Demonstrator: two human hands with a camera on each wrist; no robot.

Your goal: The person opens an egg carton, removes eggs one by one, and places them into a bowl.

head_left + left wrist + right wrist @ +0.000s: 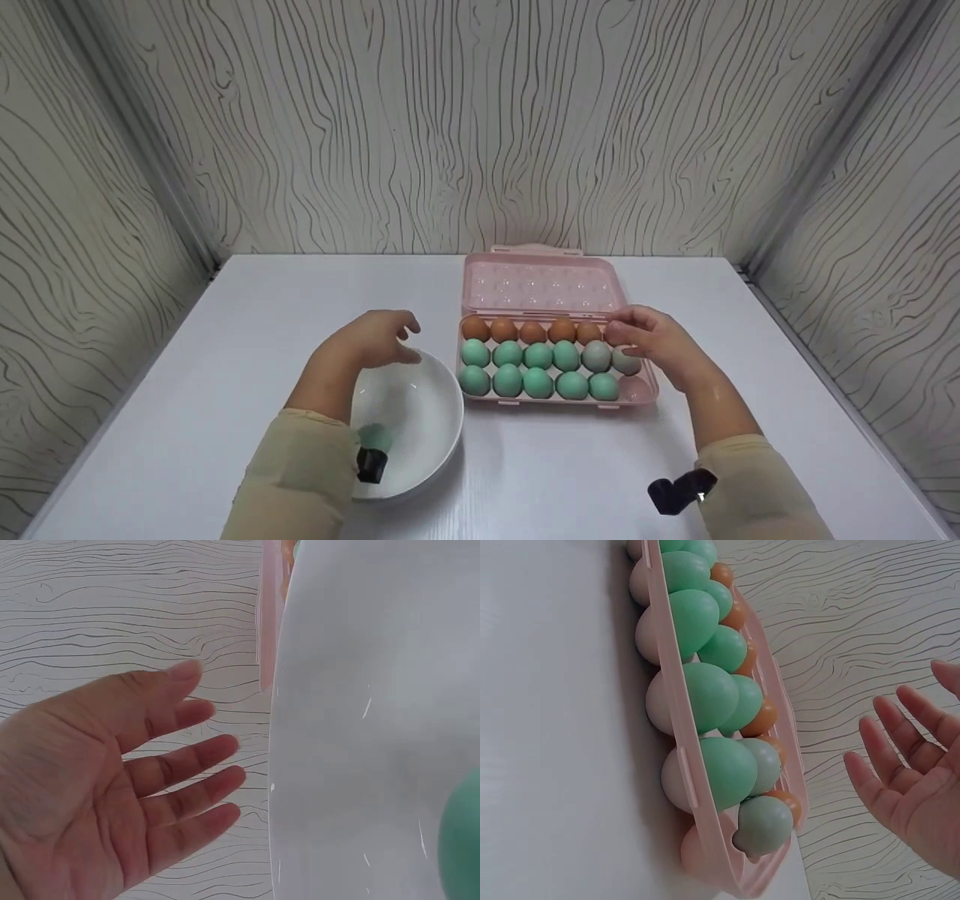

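Note:
A pink egg carton [650, 369] lies with its lid [541, 283] tipped back. Brown eggs [532, 332] fill its back row, and green eggs [538, 382] sit in the two rows in front. At the front right corner a cup [634, 390] shows its bare pink bottom. My right hand [651, 337] hovers over the back right corner, fingers loosely bent, near a pale green egg [765, 825]. Over the far side of a white bowl [431, 420], my left hand [375, 339] hangs with fingers spread and nothing in them. One green egg [375, 436] is inside the bowl, partly behind the wrist camera.
Bowl and carton stand side by side on a white table [555, 472]. Wood-grain panels [450, 127] rise behind the table and at both sides. A black wrist camera [681, 491] is strapped at the right sleeve [750, 480].

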